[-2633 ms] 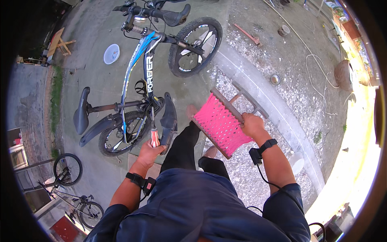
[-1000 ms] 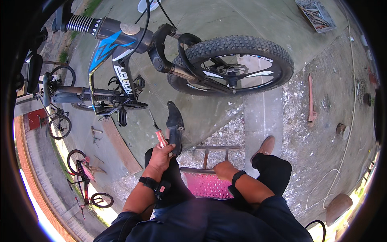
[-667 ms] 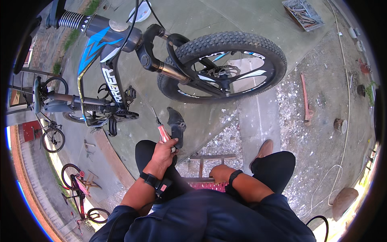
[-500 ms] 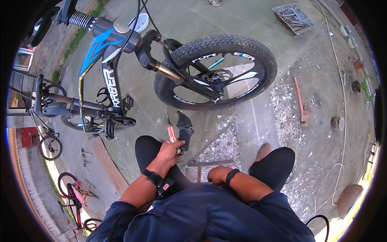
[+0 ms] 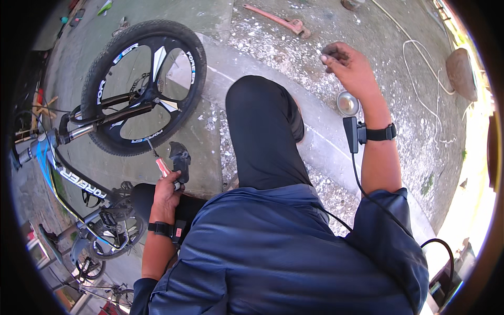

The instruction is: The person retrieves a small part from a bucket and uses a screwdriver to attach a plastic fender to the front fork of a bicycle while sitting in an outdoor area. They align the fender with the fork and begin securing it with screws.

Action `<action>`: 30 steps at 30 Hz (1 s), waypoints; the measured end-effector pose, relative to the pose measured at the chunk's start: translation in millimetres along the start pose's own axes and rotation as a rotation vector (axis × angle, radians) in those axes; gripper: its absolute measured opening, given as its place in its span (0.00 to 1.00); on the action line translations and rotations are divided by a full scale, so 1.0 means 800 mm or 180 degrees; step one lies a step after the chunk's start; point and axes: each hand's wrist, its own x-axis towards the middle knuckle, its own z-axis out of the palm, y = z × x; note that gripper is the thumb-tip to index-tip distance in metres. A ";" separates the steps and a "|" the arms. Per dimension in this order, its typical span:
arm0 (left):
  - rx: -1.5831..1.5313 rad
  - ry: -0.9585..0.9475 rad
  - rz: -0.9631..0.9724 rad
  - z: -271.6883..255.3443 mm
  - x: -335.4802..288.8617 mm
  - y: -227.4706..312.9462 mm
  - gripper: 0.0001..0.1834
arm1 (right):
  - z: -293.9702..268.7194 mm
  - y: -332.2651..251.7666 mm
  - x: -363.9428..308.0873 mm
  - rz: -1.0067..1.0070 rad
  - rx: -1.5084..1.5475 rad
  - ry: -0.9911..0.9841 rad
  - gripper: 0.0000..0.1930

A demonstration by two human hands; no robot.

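Low on the left, my left hand point(image 5: 167, 191) is closed around a screwdriver point(image 5: 163, 167) with a red-and-white handle, its shaft pointing up toward the front wheel. The same hand also grips a curved black plastic piece point(image 5: 180, 157), possibly a mudguard part. My right hand point(image 5: 347, 65) is raised on the right, fingers loosely bent and dark at the tips, with no object visible in them. Just below it, a small round metal bowl point(image 5: 347, 104) sits on the ground; its contents are too small to make out.
A bicycle with a black front wheel point(image 5: 181, 113) and a blue-and-black frame point(image 5: 79, 181) lies to the left. A red pipe wrench point(image 5: 283, 22) is on the speckled ground ahead. Pale hose point(image 5: 420, 63) and a brown rounded block point(image 5: 462, 73) are at the right.
My view has swung to the right, so the bicycle appears farther left. My right hand has gone from my lap out to the right, above the metal bowl. My left hand keeps its hold.
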 end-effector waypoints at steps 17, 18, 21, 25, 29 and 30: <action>0.1190 0.0291 0.0334 0.154 -0.059 0.074 0.07 | 0.135 0.421 -0.416 0.3167 -0.0305 -0.0303 0.17; 0.1217 0.0294 0.0381 0.159 -0.064 0.080 0.07 | 0.149 0.407 -0.407 0.3077 -0.0328 -0.0370 0.18; 0.1321 0.0300 0.0453 0.175 -0.068 0.090 0.08 | 0.172 0.388 -0.390 0.3018 -0.0436 -0.0603 0.20; 0.1381 0.0511 0.0605 0.197 -0.088 0.096 0.08 | 0.198 0.392 -0.383 0.3198 -0.0787 -0.0773 0.26; 0.1404 0.0573 0.0605 0.191 -0.095 0.094 0.09 | 0.198 0.390 -0.376 0.3167 -0.1018 -0.0981 0.25; 0.1402 0.0576 0.0610 0.187 -0.097 0.096 0.09 | 0.197 0.386 -0.373 0.3073 -0.1048 -0.1025 0.24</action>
